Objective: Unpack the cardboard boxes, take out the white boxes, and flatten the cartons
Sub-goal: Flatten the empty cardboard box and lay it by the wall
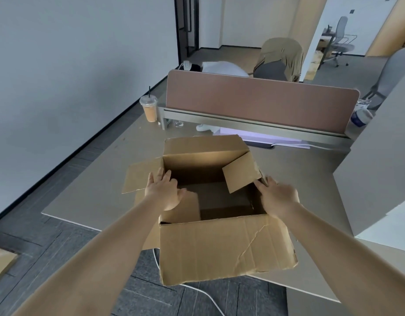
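A brown cardboard carton sits at the near edge of the desk with its top flaps open and its dark inside showing nothing. My left hand lies with straight fingers on the carton's left rim and left flap. My right hand rests against the right rim, fingers stretched toward the folded-in right flap. No white box is visible inside.
The grey desk carries a plastic iced drink cup at the back left, beside a brown divider panel. A large grey board leans at the right. A white cable trails on the dark carpet below.
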`<state>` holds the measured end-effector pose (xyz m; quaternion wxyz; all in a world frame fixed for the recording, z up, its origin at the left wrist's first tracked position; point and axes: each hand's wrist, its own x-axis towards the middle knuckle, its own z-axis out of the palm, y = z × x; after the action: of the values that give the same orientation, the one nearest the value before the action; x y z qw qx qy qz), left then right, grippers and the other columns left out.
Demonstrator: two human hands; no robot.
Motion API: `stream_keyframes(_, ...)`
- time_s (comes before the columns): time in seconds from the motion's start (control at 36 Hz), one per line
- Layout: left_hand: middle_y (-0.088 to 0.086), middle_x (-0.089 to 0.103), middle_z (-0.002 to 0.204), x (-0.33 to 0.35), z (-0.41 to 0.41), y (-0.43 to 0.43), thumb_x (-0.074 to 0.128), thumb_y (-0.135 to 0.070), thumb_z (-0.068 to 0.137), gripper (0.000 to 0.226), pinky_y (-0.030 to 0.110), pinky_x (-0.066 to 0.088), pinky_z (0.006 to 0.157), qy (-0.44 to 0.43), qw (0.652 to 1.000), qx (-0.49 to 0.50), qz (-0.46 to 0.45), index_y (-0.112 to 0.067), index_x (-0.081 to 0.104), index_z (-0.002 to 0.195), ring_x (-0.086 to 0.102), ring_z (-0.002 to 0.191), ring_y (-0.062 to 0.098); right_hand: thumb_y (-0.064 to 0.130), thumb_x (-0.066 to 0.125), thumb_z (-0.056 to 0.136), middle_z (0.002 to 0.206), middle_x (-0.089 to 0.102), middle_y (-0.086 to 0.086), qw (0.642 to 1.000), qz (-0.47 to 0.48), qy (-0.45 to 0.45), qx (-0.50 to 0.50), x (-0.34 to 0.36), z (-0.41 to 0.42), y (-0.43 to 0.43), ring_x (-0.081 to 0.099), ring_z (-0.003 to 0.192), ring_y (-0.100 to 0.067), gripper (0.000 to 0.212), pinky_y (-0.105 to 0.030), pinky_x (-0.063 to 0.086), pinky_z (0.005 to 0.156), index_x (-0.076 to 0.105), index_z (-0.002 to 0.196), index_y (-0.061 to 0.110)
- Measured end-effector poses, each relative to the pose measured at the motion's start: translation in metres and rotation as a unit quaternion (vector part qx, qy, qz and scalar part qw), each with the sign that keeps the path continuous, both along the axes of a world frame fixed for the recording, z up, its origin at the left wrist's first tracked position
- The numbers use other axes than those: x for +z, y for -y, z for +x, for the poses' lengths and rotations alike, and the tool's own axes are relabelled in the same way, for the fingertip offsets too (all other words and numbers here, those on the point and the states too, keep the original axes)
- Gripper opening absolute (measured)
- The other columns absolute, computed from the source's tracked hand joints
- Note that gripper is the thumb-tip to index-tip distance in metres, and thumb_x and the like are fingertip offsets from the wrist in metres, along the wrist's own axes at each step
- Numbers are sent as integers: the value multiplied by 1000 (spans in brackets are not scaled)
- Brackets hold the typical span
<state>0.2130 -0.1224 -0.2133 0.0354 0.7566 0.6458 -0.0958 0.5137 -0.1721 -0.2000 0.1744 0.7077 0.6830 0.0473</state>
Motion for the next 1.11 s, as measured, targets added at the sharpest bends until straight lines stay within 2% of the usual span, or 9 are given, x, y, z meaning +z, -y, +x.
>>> stream_keyframes(0.19,8,47,138,36,2,7,21,-58,99,58,44,34,109,256,961,108,-10,-18,55,123,43,127,27,23,45,97,140,39,-4,1000,-1,3,4,4,-1,3,53,105,-21,61,-25,39,62,18,149,39)
stream_keyframes(0.31,10,39,149,52,-12,6,15,-81,83,91,48,26,111,436,874,202,-74,-21,41,145,38,135,33,24,50,95,135,39,-2,1000,-11,-7,-8,1,-3,0,51,105,-20,49,-26,49,71,39,139,38)
stream_keyframes(0.39,15,55,129,61,-30,11,7,-79,79,99,47,18,115,547,805,206,-98,-4,65,108,43,130,30,26,49,96,146,29,-2,999,-22,-33,-31,-3,-3,-4,49,114,-22,63,-26,50,75,20,149,42)
stream_keyframes(0.44,12,61,96,66,-43,15,3,-71,87,86,39,35,105,606,759,210,-109,-8,61,85,59,100,24,29,48,95,151,23,-1,997,-18,-55,-43,-6,-3,-5,49,117,-23,68,-27,51,77,11,151,42)
stream_keyframes(0.53,8,63,82,68,-64,24,10,-78,86,82,32,43,85,645,716,232,-132,-12,59,87,61,80,21,34,45,97,153,24,0,995,8,-81,-52,-10,-3,-4,50,119,-27,70,-30,51,79,2,152,39)
stream_keyframes(0.61,7,67,90,72,-79,35,43,-68,88,56,37,46,91,643,695,266,-183,-16,56,103,64,89,24,39,45,97,151,30,1,989,27,-125,-70,-11,-3,-1,52,116,-30,76,-34,52,77,-8,152,35)
stream_keyframes(0.81,12,64,119,60,-110,38,73,-31,84,54,44,54,90,497,790,351,-68,-14,48,130,65,100,29,42,52,93,154,26,-12,940,15,-284,-189,-7,3,-3,36,133,-42,83,-50,39,103,-3,152,25)
stream_keyframes(0.97,11,41,143,53,-93,53,63,-31,90,63,45,44,100,139,944,292,73,-19,35,144,48,124,35,42,56,90,159,1,-18,885,-2,-368,-284,-6,10,-10,28,138,-48,81,-50,41,105,7,153,25)
stream_keyframes(1.11,-3,63,99,42,-47,52,53,-34,95,22,33,56,75,100,965,230,82,-23,63,112,60,88,19,27,54,94,159,15,-5,932,42,-318,-170,-6,12,-9,20,144,-36,68,-52,35,109,18,151,21)
